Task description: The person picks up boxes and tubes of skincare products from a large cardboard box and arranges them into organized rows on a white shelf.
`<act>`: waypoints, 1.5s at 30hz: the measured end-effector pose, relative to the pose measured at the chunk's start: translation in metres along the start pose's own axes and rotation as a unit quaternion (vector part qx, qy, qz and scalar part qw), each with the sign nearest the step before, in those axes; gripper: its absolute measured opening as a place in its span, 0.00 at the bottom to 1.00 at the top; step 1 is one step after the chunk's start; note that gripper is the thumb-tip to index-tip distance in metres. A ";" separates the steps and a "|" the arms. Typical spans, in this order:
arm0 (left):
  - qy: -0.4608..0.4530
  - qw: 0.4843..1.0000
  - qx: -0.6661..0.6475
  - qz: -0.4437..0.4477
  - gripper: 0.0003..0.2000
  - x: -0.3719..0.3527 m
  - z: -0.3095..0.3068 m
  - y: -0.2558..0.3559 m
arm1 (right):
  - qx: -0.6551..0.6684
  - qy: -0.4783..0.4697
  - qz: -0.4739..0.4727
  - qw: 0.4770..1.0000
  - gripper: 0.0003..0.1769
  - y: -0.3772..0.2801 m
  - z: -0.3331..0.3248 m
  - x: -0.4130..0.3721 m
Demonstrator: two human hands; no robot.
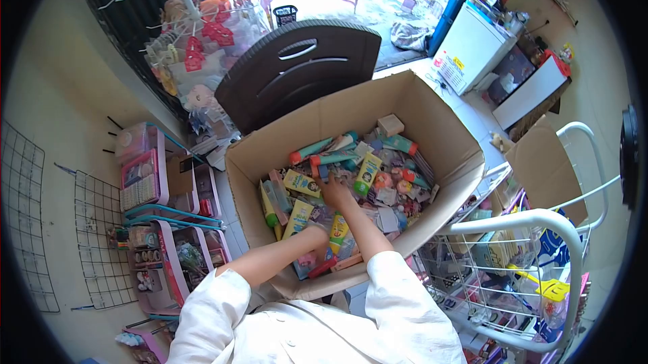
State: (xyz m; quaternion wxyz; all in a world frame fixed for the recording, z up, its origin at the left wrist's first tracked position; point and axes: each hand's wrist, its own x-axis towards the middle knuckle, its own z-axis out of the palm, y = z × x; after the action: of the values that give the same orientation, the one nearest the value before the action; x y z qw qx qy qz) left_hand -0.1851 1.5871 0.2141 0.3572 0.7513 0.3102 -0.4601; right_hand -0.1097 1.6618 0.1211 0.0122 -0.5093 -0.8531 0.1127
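Observation:
A large open cardboard box (270, 151) in front of me is filled with small packaged goods. My right hand (332, 190) reaches down among them, near a yellow box (302, 182) and a teal and red tube (332, 158); what its fingers hold, if anything, is too small to make out. Lower and to the left, my left hand (314, 239) is blurred inside the box, beside a yellow package (298, 219), and its fingers are hidden. A yellow and green package (366, 174) lies to the right of my right hand.
A dark plastic chair (297, 70) stands behind the box. Shelves with small goods (162, 242) are at the left. A white wire rack (499, 276) stands close on the right, and a white cabinet (472, 47) is farther back.

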 end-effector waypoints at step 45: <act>0.773 -0.404 -0.421 -0.248 0.26 -0.159 0.454 0.411 | 0.618 -0.723 -0.018 0.309 0.30 -0.394 -0.092 -0.466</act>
State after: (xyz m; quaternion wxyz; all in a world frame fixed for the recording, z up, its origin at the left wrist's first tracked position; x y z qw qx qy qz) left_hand -0.1324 0.9648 0.3162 0.1818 0.1751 -0.5313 -0.8087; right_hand -0.2143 1.0926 0.3356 -0.2958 -0.0529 -0.2115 0.9300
